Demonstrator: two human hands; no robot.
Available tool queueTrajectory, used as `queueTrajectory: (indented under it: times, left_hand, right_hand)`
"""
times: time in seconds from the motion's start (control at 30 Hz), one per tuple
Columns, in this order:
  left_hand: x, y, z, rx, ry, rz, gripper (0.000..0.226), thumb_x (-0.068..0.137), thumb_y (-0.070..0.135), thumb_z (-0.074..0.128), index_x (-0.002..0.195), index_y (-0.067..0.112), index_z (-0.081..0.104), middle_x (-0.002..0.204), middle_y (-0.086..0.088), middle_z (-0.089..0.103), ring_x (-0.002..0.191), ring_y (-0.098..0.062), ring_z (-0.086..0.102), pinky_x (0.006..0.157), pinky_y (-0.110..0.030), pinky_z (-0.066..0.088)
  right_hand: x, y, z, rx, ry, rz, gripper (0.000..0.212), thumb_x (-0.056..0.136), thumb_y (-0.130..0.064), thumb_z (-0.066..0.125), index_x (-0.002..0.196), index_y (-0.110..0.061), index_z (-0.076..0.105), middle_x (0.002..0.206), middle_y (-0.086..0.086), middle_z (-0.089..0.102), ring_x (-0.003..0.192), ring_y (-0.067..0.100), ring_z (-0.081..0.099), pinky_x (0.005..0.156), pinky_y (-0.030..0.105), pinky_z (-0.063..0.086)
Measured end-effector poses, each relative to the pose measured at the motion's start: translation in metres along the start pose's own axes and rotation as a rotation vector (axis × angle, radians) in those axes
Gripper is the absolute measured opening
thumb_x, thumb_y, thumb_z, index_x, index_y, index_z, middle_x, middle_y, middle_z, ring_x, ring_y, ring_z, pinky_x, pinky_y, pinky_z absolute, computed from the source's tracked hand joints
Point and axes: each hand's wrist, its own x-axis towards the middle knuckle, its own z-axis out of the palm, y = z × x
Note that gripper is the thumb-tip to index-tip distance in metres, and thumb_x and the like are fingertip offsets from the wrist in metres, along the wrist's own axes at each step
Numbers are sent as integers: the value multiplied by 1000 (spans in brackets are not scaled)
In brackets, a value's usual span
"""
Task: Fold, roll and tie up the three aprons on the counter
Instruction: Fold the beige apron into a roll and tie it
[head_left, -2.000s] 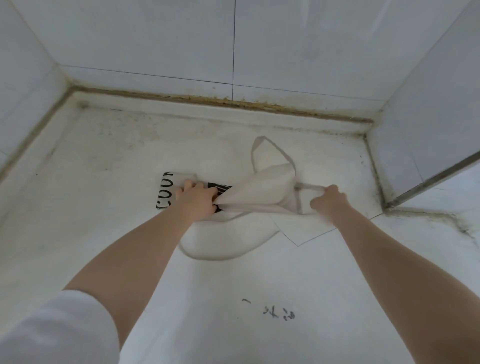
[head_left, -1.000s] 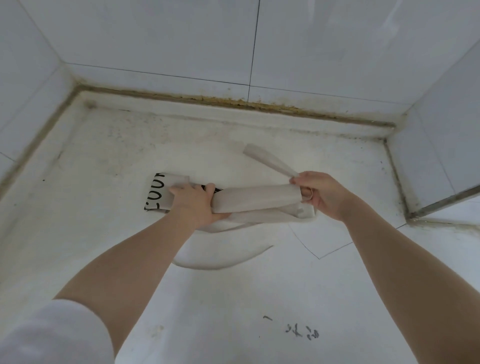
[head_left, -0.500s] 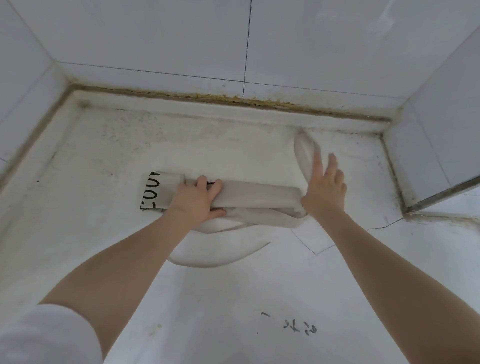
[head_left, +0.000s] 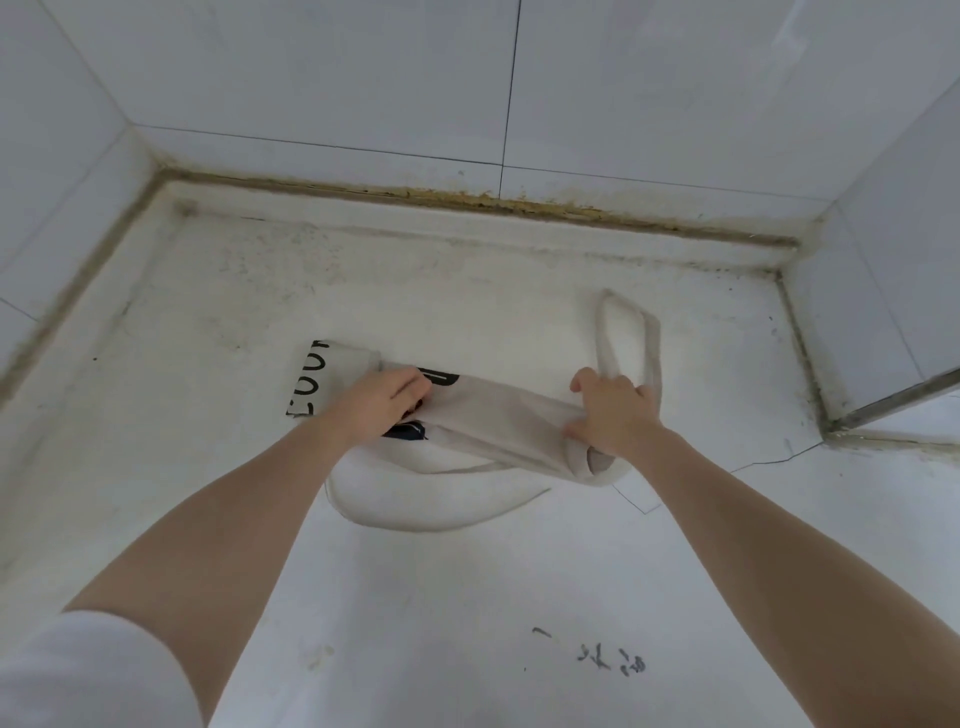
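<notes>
Right hand (head_left: 613, 410) now gripping apron (head_left: 498, 421).

A: What is the pale beige cloth apron (head_left: 498, 415) made of?
B: Soft matt woven fabric, creased, with black printed lettering; its long beige cloth strap (head_left: 436, 514) looks the same.

A: And the white stone-like worktop (head_left: 467, 597)?
B: Smooth with a dull sheen near the camera, scuffed and speckled with grime farther back; a thin crack runs across it.

A: The large white wall tiles (head_left: 363, 78)?
B: Glossy glazed ceramic. The yellow-brown sealant seam (head_left: 493, 202) beneath them is rough and stained.

A: The white sleeve (head_left: 93, 675)?
B: Matt cloth.
</notes>
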Motion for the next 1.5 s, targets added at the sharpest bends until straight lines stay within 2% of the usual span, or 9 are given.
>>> queueTrajectory:
  times: [0.13,0.33,0.47,0.67,0.77,0.87,1.03,1.2,1.5]
  left_hand:
    - [6,-8,2,98,7,49,31,83,17,69,103,19,45,72,7,49,59,-7,44,56,-12,34]
    - [8,-15,10,325,62,184,46,82,24,70,120,9,49,105,-1,49,95,-20,49,82,-31,41]
    - [5,-17,11,232,117,217,54,77,19,75,119,6,44,107,-1,40,88,-17,42,77,-29,38]
    - [3,-12,-11,-944,386,-134,21,87,-1,39,90,20,39,59,1,43,50,-14,39,47,-23,30]
    - [10,-11,-28,-1297,475,-394,33,94,16,30,62,18,34,49,1,31,36,-11,26,34,-16,16]
    - [18,-12,-41,-921,453,-536,31,96,16,32,66,15,37,56,-2,34,33,-15,34,34,-12,23]
    - [11,-44,-72,137,433,-355,16,87,22,57,90,9,66,97,-12,61,92,-30,58,77,-32,46]
    - [5,-46,-54,114,326,-434,49,83,42,64,112,4,52,111,-13,59,103,-30,56,71,-29,38]
    - [0,6,-36,230,201,-132,33,80,11,59,108,4,41,108,-14,56,96,-31,56,75,-37,46]
  right_hand:
    - [2,4,-13,-167,-44,10,20,92,-28,45,76,-26,55,81,-5,52,106,24,46,87,37,26]
    - [-1,-28,-24,-362,120,75,37,91,-13,41,127,-12,47,133,10,41,123,30,36,102,40,29]
    - [-4,-96,-10,-140,247,-428,43,88,-6,45,130,-14,42,144,5,33,126,27,36,96,35,33]
    - [-5,-142,18,381,23,-618,61,95,-11,45,149,-20,18,128,3,55,106,28,57,83,33,43]
    - [5,-154,19,206,60,-648,59,100,-25,37,151,-28,7,136,2,47,105,29,58,81,37,47]
    - [11,-169,14,-3,60,-585,47,103,-34,25,149,-32,16,133,4,43,105,32,57,70,35,42]
    - [10,-175,19,-57,84,-507,44,103,-30,29,146,-35,23,130,4,42,103,31,58,65,33,39]
    - [10,-175,16,6,9,-453,45,101,-23,33,143,-38,32,129,3,44,111,27,53,77,32,40]
    - [4,-164,8,1124,-300,-120,20,93,-14,44,88,-10,63,81,9,60,76,22,59,76,25,51]
